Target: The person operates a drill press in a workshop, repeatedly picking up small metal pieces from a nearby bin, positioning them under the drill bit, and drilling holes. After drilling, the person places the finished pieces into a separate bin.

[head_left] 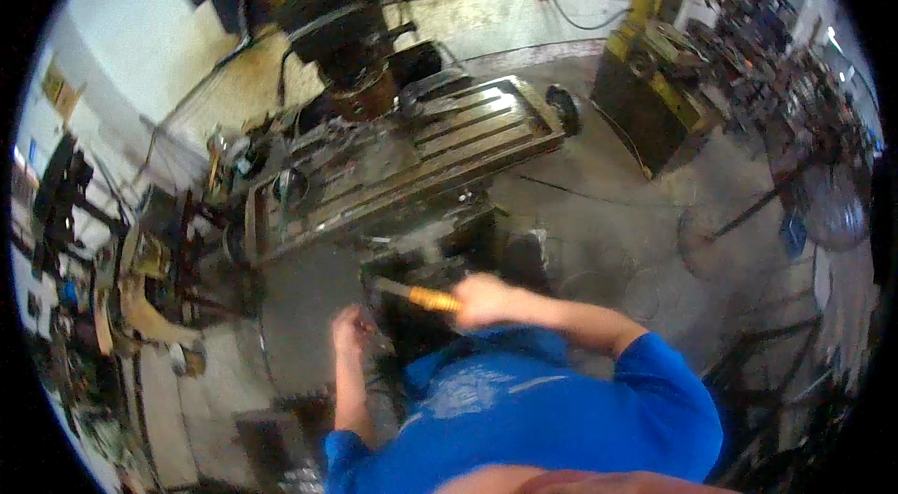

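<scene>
My right hand (480, 300) is closed round the yellow handle of a hand tool (433, 298). A narrow grey metal blade extends from the handle toward the left; its exact kind is too blurred to tell. Lower and to the left, my left hand (350, 329) has its fingers curled beside the dark front of the machine. What those fingers hold, if anything, is too small and blurred to name. Just ahead of both hands is the dark knee (426, 255) of a milling machine, below its slotted metal table (477, 134). The tool's blade passes in front of this dark part.
The milling head (360, 73) stands over the table, with a round handwheel (562, 108) at the table's right end. A dark cabinet (645, 115) on the right sits by a yellow column. Cluttered shelves and metal parts line both sides. A cable (599, 199) lies across the floor.
</scene>
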A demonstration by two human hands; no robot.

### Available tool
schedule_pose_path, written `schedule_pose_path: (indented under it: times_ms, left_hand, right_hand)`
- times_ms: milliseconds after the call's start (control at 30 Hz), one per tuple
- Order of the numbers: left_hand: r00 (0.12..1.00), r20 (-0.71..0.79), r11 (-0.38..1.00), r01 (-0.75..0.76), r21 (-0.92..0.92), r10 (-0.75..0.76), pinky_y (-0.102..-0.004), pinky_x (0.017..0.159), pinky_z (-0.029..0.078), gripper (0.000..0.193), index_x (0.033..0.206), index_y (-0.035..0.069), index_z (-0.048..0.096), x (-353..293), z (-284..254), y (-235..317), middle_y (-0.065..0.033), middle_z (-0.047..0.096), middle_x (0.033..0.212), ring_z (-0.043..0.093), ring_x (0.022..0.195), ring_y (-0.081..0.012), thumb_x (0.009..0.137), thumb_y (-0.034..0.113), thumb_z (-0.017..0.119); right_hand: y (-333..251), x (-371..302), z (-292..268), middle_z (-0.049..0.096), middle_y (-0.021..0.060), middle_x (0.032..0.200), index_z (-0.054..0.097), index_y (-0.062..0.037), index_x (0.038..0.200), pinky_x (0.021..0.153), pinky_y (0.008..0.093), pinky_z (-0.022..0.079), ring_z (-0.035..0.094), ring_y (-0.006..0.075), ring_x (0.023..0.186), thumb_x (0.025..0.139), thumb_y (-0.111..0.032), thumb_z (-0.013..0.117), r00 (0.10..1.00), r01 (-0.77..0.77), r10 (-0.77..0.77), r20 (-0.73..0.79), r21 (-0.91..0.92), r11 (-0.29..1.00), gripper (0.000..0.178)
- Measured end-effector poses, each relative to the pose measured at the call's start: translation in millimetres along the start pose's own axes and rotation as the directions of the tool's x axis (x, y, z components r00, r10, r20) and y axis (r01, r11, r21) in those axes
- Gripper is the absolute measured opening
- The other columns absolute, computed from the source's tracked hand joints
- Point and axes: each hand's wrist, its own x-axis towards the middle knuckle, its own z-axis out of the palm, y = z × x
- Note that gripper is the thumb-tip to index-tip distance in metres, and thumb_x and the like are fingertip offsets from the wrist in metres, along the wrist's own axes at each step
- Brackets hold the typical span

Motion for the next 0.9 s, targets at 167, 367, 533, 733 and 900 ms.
schedule_pose_path:
  times_ms: [167,367,533,733,900]
  left_hand:
    - [0.998,-0.056,0.995,-0.035,-0.088,0.031,-0.0328,0.046,0.044,0.014,0.092,-0.001,0.055,4.9,-40.4,-6.9,-0.0030,0.044,0.058,0.043,0.046,-0.0143,0.081,0.005,0.050]
    - [0.985,-0.165,0.990,-0.063,-0.124,0.042,-0.0319,0.050,0.050,0.017,0.093,-0.001,0.056,-14.3,-56.2,6.4,-0.0065,0.053,0.073,0.052,0.053,-0.0166,0.078,-0.002,0.049]
    - [0.940,-0.167,0.954,-0.299,0.024,0.298,-0.0355,0.058,0.053,0.017,0.093,0.000,0.056,4.5,-105.4,-6.4,-0.0048,0.053,0.074,0.054,0.061,-0.0179,0.078,-0.004,0.048]
    - [0.961,-0.248,0.967,-0.172,-0.190,0.122,-0.0348,0.062,0.052,0.020,0.099,-0.001,0.054,-32.1,-95.7,32.9,-0.0064,0.053,0.073,0.054,0.063,-0.0185,0.079,0.000,0.050]
    - [0.975,-0.211,0.944,-0.137,-0.301,0.074,-0.0373,0.065,0.052,0.024,0.102,-0.002,0.053,-17.7,-111.9,-0.3,-0.0094,0.055,0.078,0.057,0.070,-0.0204,0.078,0.001,0.052]
  right_hand:
    - [18.5,20.2,-66.9,0.061,0.0242,0.074,0.062,0.0024,0.070,0.070,0.0411,0.050,0.061,0.0366,0.073,0.054,-0.024,0.056,0.944,-0.123,0.089,-0.318,-0.087,0.989,0.031]
    - [10.2,80.1,-125.9,0.061,0.0231,0.078,0.063,0.0020,0.075,0.072,0.0408,0.049,0.062,0.0349,0.075,0.059,-0.025,0.055,0.906,-0.199,0.093,-0.413,-0.224,0.954,0.032]
    - [-5.7,155.5,-159.3,0.062,0.0210,0.088,0.064,-0.0016,0.084,0.077,0.0396,0.048,0.061,0.0341,0.084,0.065,-0.026,0.054,0.850,-0.227,0.125,-0.512,-0.141,0.964,0.033]
    - [-12.3,169.3,-168.2,0.062,0.0199,0.092,0.064,-0.0022,0.087,0.081,0.0384,0.047,0.060,0.0327,0.090,0.068,-0.028,0.051,0.863,-0.272,0.172,-0.475,-0.150,0.950,0.034]
    - [-22.1,141.5,-148.5,0.062,0.0194,0.086,0.062,-0.0002,0.084,0.076,0.0394,0.048,0.061,0.0321,0.085,0.066,-0.031,0.053,0.935,-0.210,0.147,-0.324,-0.169,0.963,0.037]
